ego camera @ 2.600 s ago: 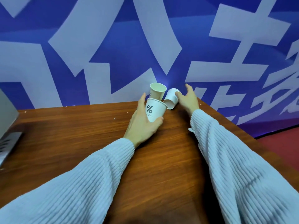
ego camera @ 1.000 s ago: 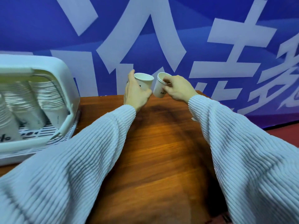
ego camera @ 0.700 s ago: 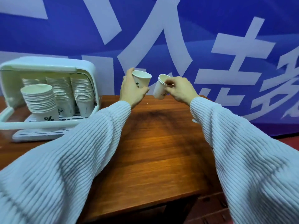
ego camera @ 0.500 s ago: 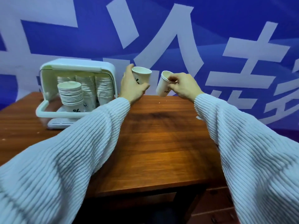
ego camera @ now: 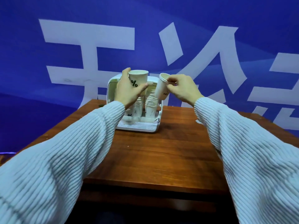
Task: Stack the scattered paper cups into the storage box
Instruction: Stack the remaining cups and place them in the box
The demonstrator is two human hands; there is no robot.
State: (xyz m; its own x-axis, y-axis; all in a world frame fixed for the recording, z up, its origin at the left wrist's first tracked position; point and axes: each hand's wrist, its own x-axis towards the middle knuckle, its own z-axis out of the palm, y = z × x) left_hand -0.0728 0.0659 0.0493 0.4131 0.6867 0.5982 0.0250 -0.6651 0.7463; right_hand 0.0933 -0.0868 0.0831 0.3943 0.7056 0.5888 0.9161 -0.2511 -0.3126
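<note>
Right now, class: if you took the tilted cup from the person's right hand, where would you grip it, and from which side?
Probably the tilted cup by its bare side wall, from the left: the right hand pinches its rim from the right, and the tapered wall suits a wrapping grip.

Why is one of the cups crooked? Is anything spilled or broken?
The paper cup pinched at its rim by the right hand tilts sideways; the left hand holds its cup upright. Nothing looks spilled or damaged, and the stacks in the storage box stand neatly.
</note>
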